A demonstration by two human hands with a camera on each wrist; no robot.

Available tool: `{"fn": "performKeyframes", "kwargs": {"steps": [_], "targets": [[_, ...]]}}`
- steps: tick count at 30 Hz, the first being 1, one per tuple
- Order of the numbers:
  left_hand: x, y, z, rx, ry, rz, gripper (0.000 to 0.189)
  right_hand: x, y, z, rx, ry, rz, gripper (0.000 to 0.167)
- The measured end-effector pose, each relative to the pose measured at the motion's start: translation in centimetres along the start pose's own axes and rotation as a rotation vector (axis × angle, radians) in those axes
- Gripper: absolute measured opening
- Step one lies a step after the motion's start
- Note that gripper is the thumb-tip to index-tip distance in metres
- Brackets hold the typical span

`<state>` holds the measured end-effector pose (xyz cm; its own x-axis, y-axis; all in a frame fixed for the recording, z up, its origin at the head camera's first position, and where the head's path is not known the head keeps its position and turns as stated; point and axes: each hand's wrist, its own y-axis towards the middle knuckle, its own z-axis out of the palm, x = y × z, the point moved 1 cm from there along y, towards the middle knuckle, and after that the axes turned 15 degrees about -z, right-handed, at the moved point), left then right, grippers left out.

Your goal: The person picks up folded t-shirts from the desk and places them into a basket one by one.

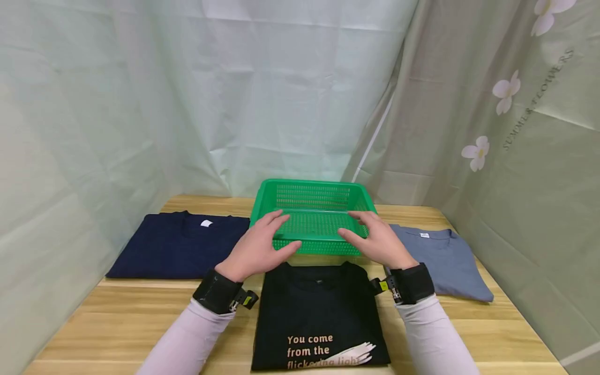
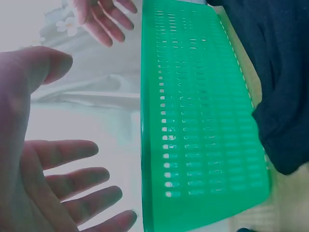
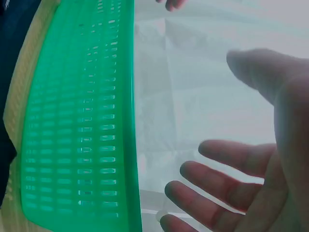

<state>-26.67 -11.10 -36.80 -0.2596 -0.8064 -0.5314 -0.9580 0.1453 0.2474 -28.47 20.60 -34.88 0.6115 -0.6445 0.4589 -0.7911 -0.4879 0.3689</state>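
A green perforated plastic basket [image 1: 313, 247] stands at the back middle of the wooden table, with nothing inside it. My left hand [image 1: 262, 247] hovers over its near left corner, fingers spread and thumb pointing inward. Over the near right side is my right hand [image 1: 378, 240], its fingers also extended and apart. Both wrist views show the fingers above the basket's rim, holding nothing. Directly in front of the basket lies a folded black T-shirt [image 1: 323, 307] with printed lettering, between my forearms.
A folded navy shirt [image 1: 183, 250] lies on the table's left side. To the right is a folded grey-blue shirt [image 1: 450, 263], partly behind my right wrist. Pale curtains [image 1: 281, 104] surround the wooden table [image 1: 117, 323] at the back and both sides.
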Motion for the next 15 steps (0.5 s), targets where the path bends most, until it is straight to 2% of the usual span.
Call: {"fn": "performKeyframes", "kwargs": {"steps": [7, 15], "targets": [[1.7, -1.5, -0.8, -0.081, -0.056, -0.006, 0.072, 0.0, -1.7, -0.7, -0.067, 0.011, 0.028, 0.064], [3.1, -3.2, -1.2, -0.152, -0.106, 0.013, 0.063, -0.4, -3.9, -1.3, -0.096, -0.006, 0.044, 0.062]]}}
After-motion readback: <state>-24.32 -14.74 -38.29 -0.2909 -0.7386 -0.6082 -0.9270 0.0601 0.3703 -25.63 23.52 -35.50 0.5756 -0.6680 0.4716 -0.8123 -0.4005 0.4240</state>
